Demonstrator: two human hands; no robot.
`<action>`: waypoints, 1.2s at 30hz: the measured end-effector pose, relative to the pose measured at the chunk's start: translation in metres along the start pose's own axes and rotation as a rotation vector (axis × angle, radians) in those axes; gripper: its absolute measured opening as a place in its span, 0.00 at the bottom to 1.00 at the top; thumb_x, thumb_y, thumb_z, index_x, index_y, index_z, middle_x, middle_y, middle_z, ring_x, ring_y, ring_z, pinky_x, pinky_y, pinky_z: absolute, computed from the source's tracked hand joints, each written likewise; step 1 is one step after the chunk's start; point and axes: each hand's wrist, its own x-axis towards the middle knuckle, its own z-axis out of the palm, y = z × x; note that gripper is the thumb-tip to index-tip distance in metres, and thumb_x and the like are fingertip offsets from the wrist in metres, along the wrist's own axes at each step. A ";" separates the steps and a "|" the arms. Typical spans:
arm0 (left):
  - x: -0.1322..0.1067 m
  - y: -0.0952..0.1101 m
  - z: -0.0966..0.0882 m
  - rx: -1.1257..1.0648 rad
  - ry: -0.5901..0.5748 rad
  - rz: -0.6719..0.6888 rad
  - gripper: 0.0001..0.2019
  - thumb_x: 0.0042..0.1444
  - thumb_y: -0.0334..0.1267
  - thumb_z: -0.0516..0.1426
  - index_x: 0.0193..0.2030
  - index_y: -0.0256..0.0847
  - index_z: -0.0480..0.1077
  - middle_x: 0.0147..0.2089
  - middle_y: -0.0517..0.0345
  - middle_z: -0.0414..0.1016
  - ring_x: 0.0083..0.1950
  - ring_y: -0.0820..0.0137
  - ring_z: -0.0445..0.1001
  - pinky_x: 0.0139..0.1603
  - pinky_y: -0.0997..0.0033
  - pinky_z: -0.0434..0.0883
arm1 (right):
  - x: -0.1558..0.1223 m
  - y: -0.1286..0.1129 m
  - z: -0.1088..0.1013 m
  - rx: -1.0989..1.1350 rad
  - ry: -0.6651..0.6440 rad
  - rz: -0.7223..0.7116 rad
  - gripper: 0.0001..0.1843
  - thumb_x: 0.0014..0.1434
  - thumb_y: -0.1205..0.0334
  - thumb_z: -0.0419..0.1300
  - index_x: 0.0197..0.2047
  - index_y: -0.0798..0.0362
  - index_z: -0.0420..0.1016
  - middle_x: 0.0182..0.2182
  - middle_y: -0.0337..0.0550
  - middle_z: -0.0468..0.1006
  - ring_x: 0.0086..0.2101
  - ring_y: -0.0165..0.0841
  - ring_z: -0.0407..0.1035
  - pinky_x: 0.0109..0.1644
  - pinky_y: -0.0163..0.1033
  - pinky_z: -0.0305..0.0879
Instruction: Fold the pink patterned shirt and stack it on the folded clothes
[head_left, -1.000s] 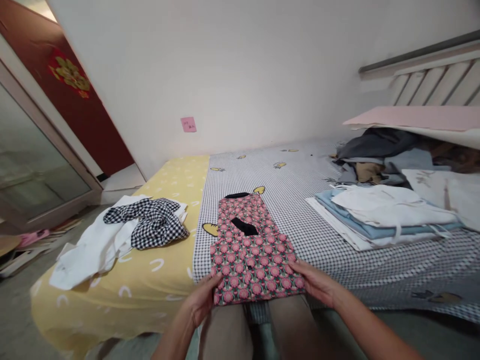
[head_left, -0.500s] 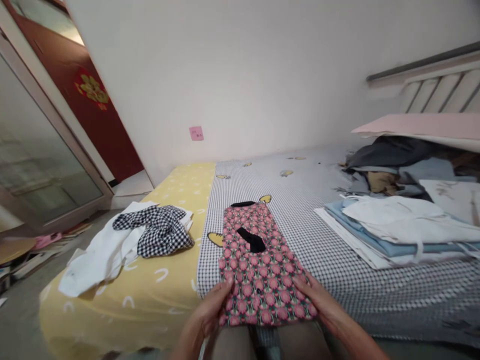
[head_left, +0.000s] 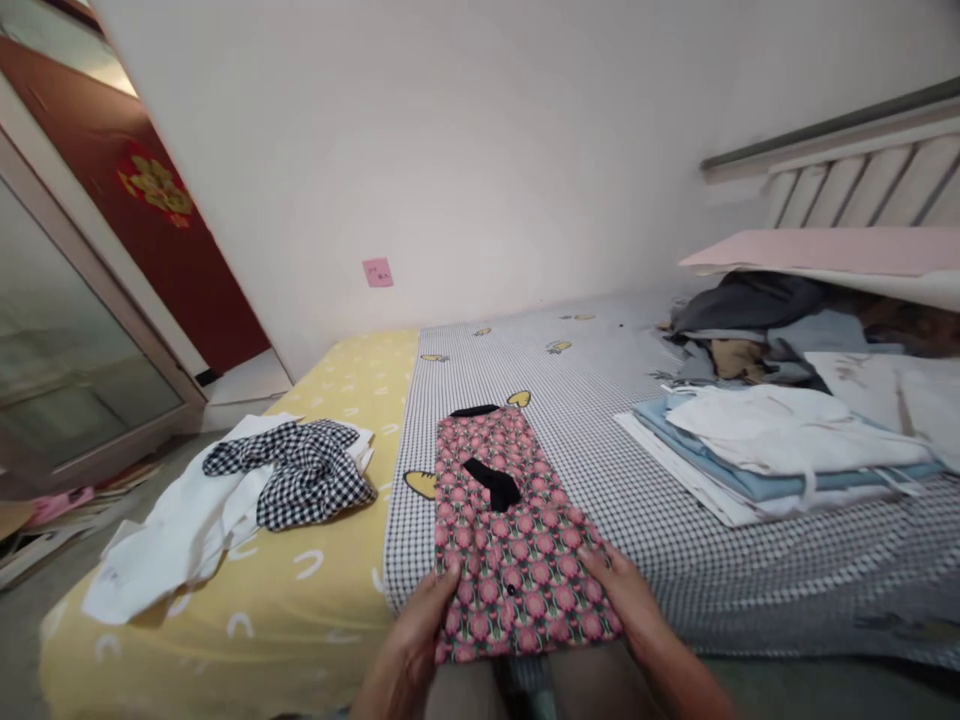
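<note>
A pink floral garment (head_left: 525, 550), folded into a long rectangle, lies on the bed with its near end at the bed's front edge. Black trim shows at its far end, and a black strip, perhaps a cuff, lies on its middle. My left hand (head_left: 420, 620) grips the near left edge, thumb on top and fingers hidden underneath. On the near right edge my right hand (head_left: 626, 600) holds the cloth the same way, thumb on top.
On the yellow part of the bed (head_left: 307, 590) lie a black-and-white checked garment (head_left: 311, 475) and white clothes (head_left: 176, 530). At right is a stack of folded white and blue clothes (head_left: 780, 450). Dark clothes (head_left: 750, 310) are heaped behind it, beneath a pink board-like sheet (head_left: 825, 250).
The camera view has turned slightly to the right, so the room appears shifted left. Both hands stay on the floral garment's near edges, and its fold looks the same.
</note>
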 end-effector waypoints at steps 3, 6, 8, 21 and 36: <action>-0.009 0.007 0.009 0.029 0.011 0.028 0.24 0.49 0.46 0.69 0.51 0.36 0.75 0.51 0.41 0.82 0.55 0.53 0.79 0.62 0.50 0.73 | -0.007 -0.011 0.004 0.038 -0.050 0.023 0.33 0.43 0.46 0.73 0.51 0.49 0.77 0.47 0.46 0.84 0.52 0.49 0.75 0.62 0.58 0.67; -0.013 0.015 0.015 -0.001 0.059 0.073 0.23 0.49 0.43 0.69 0.49 0.35 0.76 0.49 0.42 0.83 0.55 0.53 0.80 0.61 0.52 0.74 | -0.007 -0.019 0.008 0.093 -0.056 -0.003 0.33 0.46 0.46 0.71 0.54 0.48 0.75 0.48 0.45 0.83 0.52 0.47 0.76 0.61 0.55 0.69; -0.010 0.021 0.017 -0.032 0.096 0.081 0.23 0.51 0.44 0.68 0.52 0.35 0.74 0.48 0.42 0.84 0.54 0.54 0.80 0.60 0.52 0.75 | -0.002 -0.023 0.011 0.025 -0.033 -0.065 0.32 0.49 0.44 0.68 0.55 0.48 0.74 0.50 0.46 0.82 0.52 0.46 0.75 0.59 0.53 0.70; 0.002 0.041 0.025 0.100 0.210 -0.083 0.19 0.62 0.47 0.57 0.54 0.36 0.74 0.47 0.42 0.84 0.46 0.59 0.83 0.54 0.53 0.78 | 0.003 -0.042 0.007 -0.953 0.405 -0.717 0.33 0.66 0.43 0.48 0.67 0.54 0.63 0.52 0.57 0.77 0.46 0.47 0.73 0.55 0.58 0.65; 0.003 0.042 -0.026 0.662 0.586 0.331 0.17 0.61 0.48 0.54 0.44 0.37 0.75 0.30 0.54 0.78 0.28 0.66 0.76 0.36 0.65 0.74 | 0.027 0.002 0.045 -1.574 -0.100 -0.930 0.26 0.70 0.48 0.50 0.70 0.30 0.59 0.69 0.38 0.63 0.69 0.54 0.50 0.67 0.76 0.37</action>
